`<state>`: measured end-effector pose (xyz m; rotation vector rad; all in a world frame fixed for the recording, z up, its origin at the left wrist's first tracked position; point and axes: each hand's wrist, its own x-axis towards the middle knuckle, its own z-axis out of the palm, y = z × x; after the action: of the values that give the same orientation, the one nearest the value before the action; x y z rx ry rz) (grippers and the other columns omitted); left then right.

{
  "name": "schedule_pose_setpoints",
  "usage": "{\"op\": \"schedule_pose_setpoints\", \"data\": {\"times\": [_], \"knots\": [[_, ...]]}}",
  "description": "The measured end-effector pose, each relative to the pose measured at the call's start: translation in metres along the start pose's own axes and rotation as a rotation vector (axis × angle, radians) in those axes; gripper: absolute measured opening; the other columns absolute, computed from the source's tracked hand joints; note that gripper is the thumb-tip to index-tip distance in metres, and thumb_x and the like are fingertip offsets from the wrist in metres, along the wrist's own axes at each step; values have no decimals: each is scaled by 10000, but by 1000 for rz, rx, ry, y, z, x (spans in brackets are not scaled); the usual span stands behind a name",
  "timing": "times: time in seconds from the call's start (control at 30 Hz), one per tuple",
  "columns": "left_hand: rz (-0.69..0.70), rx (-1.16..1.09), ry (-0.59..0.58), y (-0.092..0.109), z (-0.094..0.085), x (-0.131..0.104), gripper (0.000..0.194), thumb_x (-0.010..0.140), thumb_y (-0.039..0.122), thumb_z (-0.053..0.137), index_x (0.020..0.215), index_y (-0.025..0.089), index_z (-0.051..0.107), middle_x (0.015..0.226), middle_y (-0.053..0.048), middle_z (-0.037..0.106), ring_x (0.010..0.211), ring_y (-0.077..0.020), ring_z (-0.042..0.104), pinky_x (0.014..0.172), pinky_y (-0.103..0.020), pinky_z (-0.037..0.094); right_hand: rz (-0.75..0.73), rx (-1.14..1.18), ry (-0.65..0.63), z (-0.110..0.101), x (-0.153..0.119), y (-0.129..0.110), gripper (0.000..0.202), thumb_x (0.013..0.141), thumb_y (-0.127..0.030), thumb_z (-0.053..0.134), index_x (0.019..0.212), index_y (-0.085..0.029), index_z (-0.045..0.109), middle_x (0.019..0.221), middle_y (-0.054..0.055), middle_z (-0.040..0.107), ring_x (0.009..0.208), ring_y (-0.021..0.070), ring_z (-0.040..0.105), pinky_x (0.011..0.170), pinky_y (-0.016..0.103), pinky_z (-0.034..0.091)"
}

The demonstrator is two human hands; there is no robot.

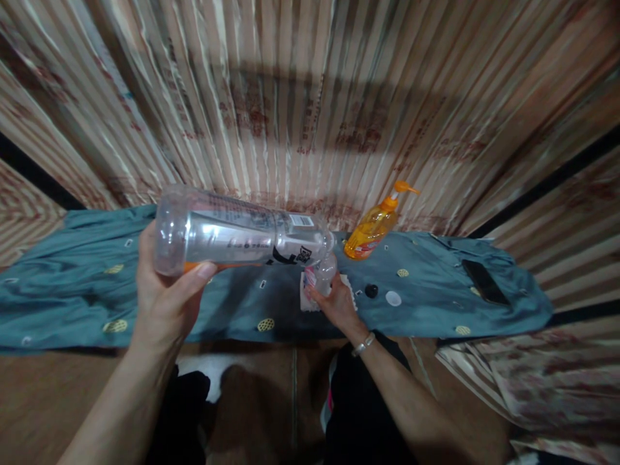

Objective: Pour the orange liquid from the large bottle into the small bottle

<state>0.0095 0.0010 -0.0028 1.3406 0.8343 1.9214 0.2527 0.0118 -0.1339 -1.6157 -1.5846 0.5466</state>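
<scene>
Filling the back of my feed, a striped curtain (271, 97) hangs behind the teal cloth (232, 307), spread over a long surface. Above it I have the big bottle (232, 236) lying sideways in the air, neck to the right. The left hand (169, 290) is closed round its base, thumb in front. The pump bottle (371, 236) stands just beyond that neck. The right hand (339, 303) is curled round the small bottle (320, 274), close under the neck and over the napkin (306, 302). The phone (484, 282) lies well apart at the right; the white disc (393, 298) and black cap (371, 291) lie near the right hand.

What worries me: the big bottle is held only at its base end, so a loosening thumb or dipping wrist could swing the neck away and, if there is liquid inside, wet the cloth. A rightward drift might knock the pump bottle.

I can't see the left fingers behind the base, nor whether the two bottles touch. Orange along the big bottle's underside may be liquid or label. The right hand hides the small bottle's lower part, so I can't say if it rests on the napkin.
</scene>
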Motion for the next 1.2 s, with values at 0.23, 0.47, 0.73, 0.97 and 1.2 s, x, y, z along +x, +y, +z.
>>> {"op": "schedule_pose_setpoints", "data": {"times": [0.23, 0.47, 0.73, 0.97, 1.2], "knots": [[-88, -48, 35, 6, 6, 0, 614, 483, 268, 839, 1049, 310, 604, 1169, -41, 583, 1095, -324, 549, 894, -651, 466, 12, 32, 0, 0, 0, -5, 555, 741, -353, 672, 1216, -138, 480, 983, 115, 705, 922, 257, 683, 791, 357, 538], [-80, -52, 60, 5, 5, 0, 612, 466, 254, 841, 1032, 302, 615, 1099, -43, 597, 1067, -329, 555, 917, -680, 428, 2, 29, -3, 0, -1, -6, 532, 751, -359, 666, 1208, -156, 482, 1011, 120, 700, 918, 266, 684, 803, 382, 543], [-86, -84, 68, 7, 7, 0, 594, 466, 234, 844, 1015, 302, 628, 1039, -25, 601, 927, -264, 588, 852, -632, 497, 10, 6, 3, 0, -1, -8, 532, 755, -372, 658, 1208, -148, 489, 988, 111, 707, 900, 255, 688, 779, 353, 542], [-72, -83, 61, 7, 7, 1, 553, 481, 234, 841, 991, 289, 634, 1001, -23, 617, 847, -231, 601, 805, -610, 536, 38, -22, 2, -1, -1, -10, 519, 751, -370, 666, 1191, -151, 497, 965, 105, 709, 880, 267, 691, 764, 367, 544], [-63, -83, 51, 7, 7, 1, 530, 504, 228, 831, 991, 292, 631, 1048, -36, 613, 882, -249, 600, 774, -593, 551, 23, -19, -1, -1, -1, -11, 557, 752, -357, 662, 1230, -138, 479, 986, 111, 710, 903, 267, 691, 790, 364, 542]]}}
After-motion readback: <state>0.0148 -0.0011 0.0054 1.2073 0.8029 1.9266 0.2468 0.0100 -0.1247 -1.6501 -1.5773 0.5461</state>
